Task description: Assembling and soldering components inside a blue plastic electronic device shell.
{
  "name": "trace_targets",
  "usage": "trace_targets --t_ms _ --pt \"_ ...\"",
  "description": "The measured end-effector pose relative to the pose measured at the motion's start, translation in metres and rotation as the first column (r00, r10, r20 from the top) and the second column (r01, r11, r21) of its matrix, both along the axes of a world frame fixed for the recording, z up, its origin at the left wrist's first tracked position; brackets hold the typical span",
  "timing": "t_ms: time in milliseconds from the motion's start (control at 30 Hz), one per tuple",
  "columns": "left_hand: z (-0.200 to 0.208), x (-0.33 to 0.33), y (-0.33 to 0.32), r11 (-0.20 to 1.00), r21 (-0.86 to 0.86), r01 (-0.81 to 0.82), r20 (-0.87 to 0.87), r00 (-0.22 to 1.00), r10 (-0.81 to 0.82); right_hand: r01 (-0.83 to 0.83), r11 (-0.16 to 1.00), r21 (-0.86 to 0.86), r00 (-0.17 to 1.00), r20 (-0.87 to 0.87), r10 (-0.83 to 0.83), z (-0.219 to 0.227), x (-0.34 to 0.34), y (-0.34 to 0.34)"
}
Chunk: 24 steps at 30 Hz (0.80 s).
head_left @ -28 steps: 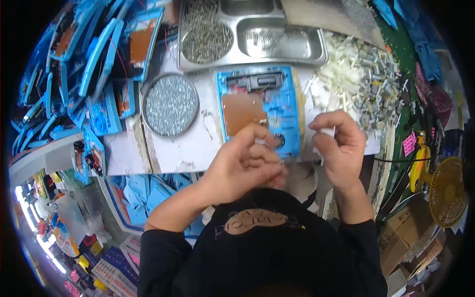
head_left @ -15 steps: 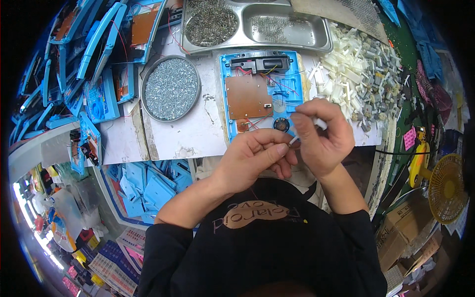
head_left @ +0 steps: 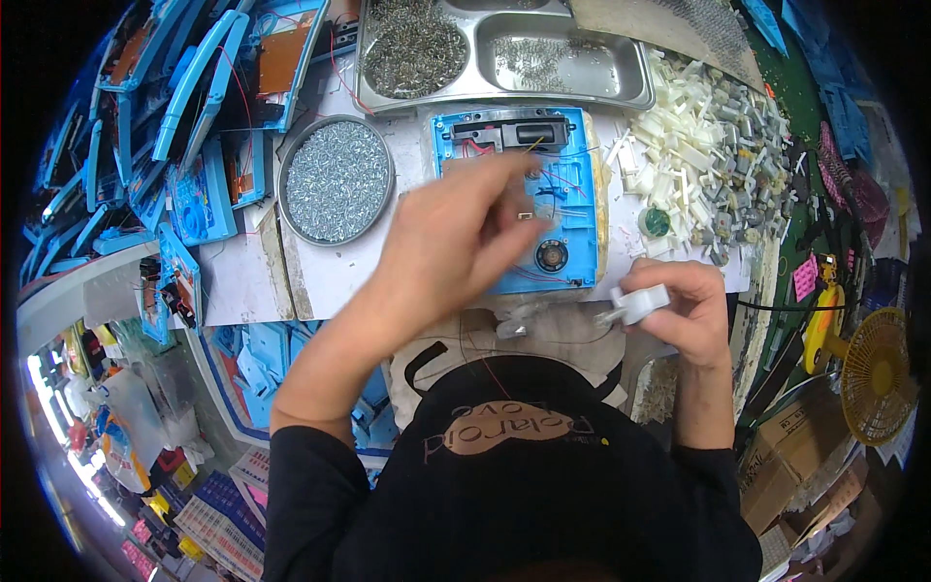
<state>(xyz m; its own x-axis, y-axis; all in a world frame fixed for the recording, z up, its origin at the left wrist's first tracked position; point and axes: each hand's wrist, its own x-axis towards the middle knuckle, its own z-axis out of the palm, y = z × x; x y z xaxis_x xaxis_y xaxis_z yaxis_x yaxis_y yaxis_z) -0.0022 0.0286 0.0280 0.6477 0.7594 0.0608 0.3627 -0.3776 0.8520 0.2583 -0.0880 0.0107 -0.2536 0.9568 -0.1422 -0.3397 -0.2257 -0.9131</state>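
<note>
My left hand [head_left: 451, 228] is over the left part of an open blue plastic casing [head_left: 574, 262], slightly blurred. Its index finger and thumb are apart, with nothing visible between them, and the other fingers are curled. The casing holds a black battery-holder-like part [head_left: 509, 134], a round black speaker [head_left: 551, 255] and thin coloured wires; my hand hides most of its brown circuit board. To the right of the casing's near corner, my right hand [head_left: 693, 306] pinches a small white plastic part [head_left: 642, 305] with a translucent end pointing left.
Left of the casing stands a round dish [head_left: 337, 184] of small screws. Behind is a steel tray [head_left: 635, 85] with small metal parts. White and grey plastic parts [head_left: 689, 145] heap at right, with a green round piece [head_left: 657, 223]. Blue casings [head_left: 199, 87] pile up at left.
My hands have parted. The left has gone forward over the casing; the right has drawn back and to the right with the white part.
</note>
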Motion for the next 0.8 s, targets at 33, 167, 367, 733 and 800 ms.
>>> trace_targets --t_ms 33,167,367,733,800 --pt "-0.006 0.006 0.01 0.976 0.218 0.002 -0.076 0.997 0.015 0.01 0.998 -0.058 0.993 -0.114 -0.017 -0.002 0.003 -0.002" --pt "-0.024 0.023 0.025 0.841 0.524 0.136 -0.237 0.971 -0.01 0.0 0.998 -0.056 0.975 -0.221 -0.012 -0.02 0.009 -0.008" --pt "-0.036 0.038 0.016 0.989 0.096 -0.109 0.183 0.979 0.09 0.113 0.979 -0.168 0.981 -0.138 -0.137 -0.018 0.01 -0.014" --pt "-0.005 0.063 0.016 0.785 0.518 0.339 -0.46 0.884 -0.079 -0.049 0.993 -0.109 0.998 -0.05 0.044 -0.007 0.018 -0.008" --pt "-0.006 0.068 0.017 0.747 0.543 0.384 -0.491 0.866 -0.088 -0.034 0.992 -0.124 0.999 -0.003 0.034 -0.003 0.017 -0.007"
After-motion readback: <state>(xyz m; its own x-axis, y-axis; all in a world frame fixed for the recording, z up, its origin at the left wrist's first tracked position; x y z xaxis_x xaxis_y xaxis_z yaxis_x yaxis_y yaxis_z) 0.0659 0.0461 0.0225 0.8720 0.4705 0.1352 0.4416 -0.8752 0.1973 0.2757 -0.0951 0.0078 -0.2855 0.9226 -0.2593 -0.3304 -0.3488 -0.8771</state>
